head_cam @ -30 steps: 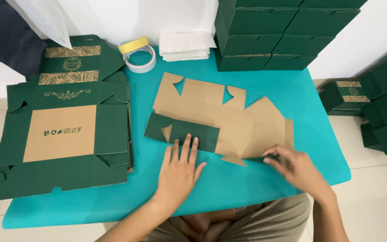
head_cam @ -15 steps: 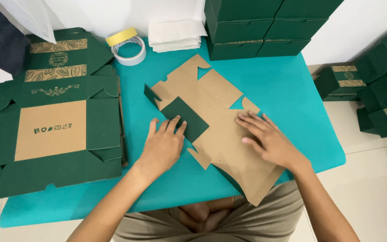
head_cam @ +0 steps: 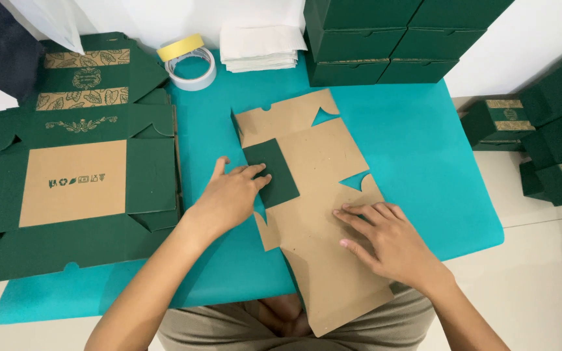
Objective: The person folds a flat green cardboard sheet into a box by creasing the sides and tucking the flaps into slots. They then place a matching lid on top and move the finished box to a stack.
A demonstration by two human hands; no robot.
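A flat, unfolded cardboard box blank point(head_cam: 323, 214) lay brown side up in the middle of the frame, running from the centre down over the near edge of the teal table point(head_cam: 417, 149) toward the person's lap. One flap of it was turned over so that its dark green face point(head_cam: 272, 170) showed.

The left hand point(head_cam: 229, 195) lay palm down at the blank's left edge, fingers together and flat, the fingertips resting on the green flap; it gripped nothing, only pressed. The right hand point(head_cam: 385, 237) lay on the brown surface in the lower right of the blank, fingers spread and flat, likewise pressing and closed on nothing.

At the left of the frame a stack of unfolded green box blanks point(head_cam: 79, 175) lay spread out, the top one showing a brown panel with small printed symbols and gold leaf patterns on its upper flaps. Near the top centre two rolls of tape point(head_cam: 190, 62), one yellow and one white, sat touching each other, with a pile of folded white sheets point(head_cam: 263, 49) just to their right. Assembled green boxes point(head_cam: 385, 39) were stacked at the top of the table, and more green boxes point(head_cam: 541, 136) sat on the tiled floor at the right edge.
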